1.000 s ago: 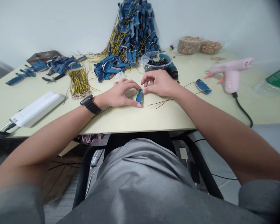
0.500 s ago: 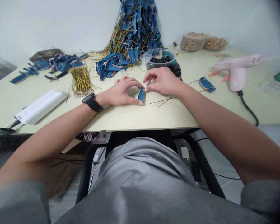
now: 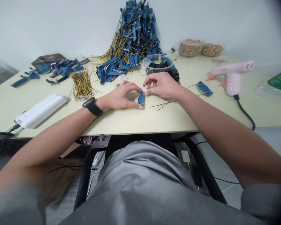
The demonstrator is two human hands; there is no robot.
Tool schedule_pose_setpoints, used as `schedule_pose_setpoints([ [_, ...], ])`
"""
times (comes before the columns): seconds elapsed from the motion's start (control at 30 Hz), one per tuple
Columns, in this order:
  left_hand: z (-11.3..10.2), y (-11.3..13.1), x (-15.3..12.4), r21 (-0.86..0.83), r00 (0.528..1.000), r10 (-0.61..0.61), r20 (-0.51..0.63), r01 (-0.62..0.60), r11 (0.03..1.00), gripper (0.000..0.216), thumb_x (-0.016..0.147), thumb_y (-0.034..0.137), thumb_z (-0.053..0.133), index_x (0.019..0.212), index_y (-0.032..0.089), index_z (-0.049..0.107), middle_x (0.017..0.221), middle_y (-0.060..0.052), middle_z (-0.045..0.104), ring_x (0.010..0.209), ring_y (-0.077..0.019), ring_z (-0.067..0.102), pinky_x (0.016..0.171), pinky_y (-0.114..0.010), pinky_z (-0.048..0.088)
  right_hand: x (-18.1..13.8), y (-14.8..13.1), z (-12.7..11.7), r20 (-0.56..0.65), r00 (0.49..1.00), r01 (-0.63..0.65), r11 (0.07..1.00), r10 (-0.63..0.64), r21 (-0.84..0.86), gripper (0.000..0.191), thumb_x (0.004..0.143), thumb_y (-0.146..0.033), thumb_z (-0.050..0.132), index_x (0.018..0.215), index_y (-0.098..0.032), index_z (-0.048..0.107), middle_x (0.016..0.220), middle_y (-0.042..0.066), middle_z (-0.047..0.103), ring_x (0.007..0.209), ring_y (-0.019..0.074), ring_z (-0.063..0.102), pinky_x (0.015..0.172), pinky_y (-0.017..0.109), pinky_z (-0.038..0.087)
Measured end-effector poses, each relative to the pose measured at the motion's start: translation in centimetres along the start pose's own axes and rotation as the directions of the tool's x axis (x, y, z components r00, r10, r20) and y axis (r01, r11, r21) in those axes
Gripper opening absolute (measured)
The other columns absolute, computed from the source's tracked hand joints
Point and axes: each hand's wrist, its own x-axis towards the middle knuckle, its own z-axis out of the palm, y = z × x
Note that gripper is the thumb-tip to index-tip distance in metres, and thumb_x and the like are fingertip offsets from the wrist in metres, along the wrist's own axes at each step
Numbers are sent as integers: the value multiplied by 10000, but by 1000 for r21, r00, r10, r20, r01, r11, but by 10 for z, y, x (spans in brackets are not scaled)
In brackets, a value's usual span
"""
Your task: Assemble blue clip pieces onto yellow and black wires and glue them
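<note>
One blue wired piece: a narrow blue strip [image 3: 140,99] stands on end-on along its length, slightly tilted, with a thin yellow wire [image 3: 132,98] running off to the left under the left hand.

Where it sits: on the pale tabletop [image 3: 140,123], between both hands, near the front edge.

Left hand: the left hand [image 3: 119,97] pinches the strip, its forefinger [image 3: 136,89] at the upper end and its thumb [image 3: 134,105] at the lower end.

Right hand: the right hand [image 3: 160,86] presses its thumb tip [image 3: 148,92] against the strip's upper right side, with the other fingers curled above; I cannot tell whether it grips or only steadies.

Handling: with so narrow a piece, even, square pressure from the fingertips looks best, and the wire wants slack.

Nearby: loose yellow-and-black wires [image 3: 164,104] lie right of the strip; a plastic tub of black parts [image 3: 159,64] stands beyond the hands.

Further off: a heap of blue wired pieces [image 3: 135,37], a bundle of yellow wires [image 3: 81,84], a pink hot glue gun [image 3: 231,79].
</note>
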Motion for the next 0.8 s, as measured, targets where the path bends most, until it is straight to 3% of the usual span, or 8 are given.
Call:
schedule_pose_setpoints([
  [0.2,-1,2,0,0,1000,5,4,-5,1000,1135,749,1199,946,1463,317,928,1605,-165,879,1563,-517,660,1392,-722,424,1,0,1,-20,1000,-3,1000,3,12,361,788,-234,1175,1003,-279,888,1066,59,873,962,291,771,899,495,625],
  [0.6,1,-3,1,5,1000,30,-6,-30,1000,1102,770,1170,952,1471,320,920,1599,-163,884,1548,-502,690,1418,-722,429,3,-5,4,-9,1000,-11,1000,11,-11,362,777,-285,1194,991,-292,902,1042,60,853,999,319,781,914,517,638],
  [0.8,1,-4,1,-4,999,33,-11,-33,999,1151,753,1208,928,1459,300,928,1606,-181,884,1541,-517,698,1398,-730,438,4,-4,5,-11,1000,-8,1000,8,-3,329,803,-199,1160,989,-270,897,1038,43,868,989,289,789,965,493,625],
])
